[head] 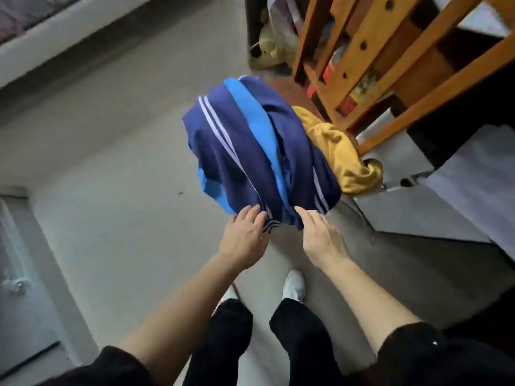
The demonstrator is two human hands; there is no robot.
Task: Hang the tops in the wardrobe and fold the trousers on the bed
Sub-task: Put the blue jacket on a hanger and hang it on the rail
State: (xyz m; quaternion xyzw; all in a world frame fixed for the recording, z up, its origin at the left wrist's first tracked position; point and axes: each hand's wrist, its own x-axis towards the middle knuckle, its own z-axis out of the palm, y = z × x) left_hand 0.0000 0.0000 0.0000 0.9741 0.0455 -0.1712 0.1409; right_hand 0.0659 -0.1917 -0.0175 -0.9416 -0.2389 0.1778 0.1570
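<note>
Closest to the camera you've got black sleeves and the person's own black trousers (301, 330), with white shoes (294, 285) on the grey floor (125, 135). Both bare forearms reach forward.

The left hand (245, 235) has its fingers fairly straight, laid flat on the bottom hem of a navy garment (250, 146), thumb sticking out to the side and not pinching anything. The right hand (320, 238) is just beside it at the same hem, fingers stretched out against the cloth. I can't tell if its thumb is tucked under the fabric. The hands are close together but not touching each other.

The navy garment is a sporty thing with a light blue panel and white stripes, all bunched up in a heap in front of the hands, above the floor. Can't tell if it's a jacket or trousers, or what it's resting on.

Touching its right side and a bit further back is a crumpled yellow garment (342, 154), right at the foot of a wooden frame (370, 51) with blurry colourful stuff stored behind its rails. Far top left there's a pale grey ledge (55, 37), too blurred to make out.
</note>
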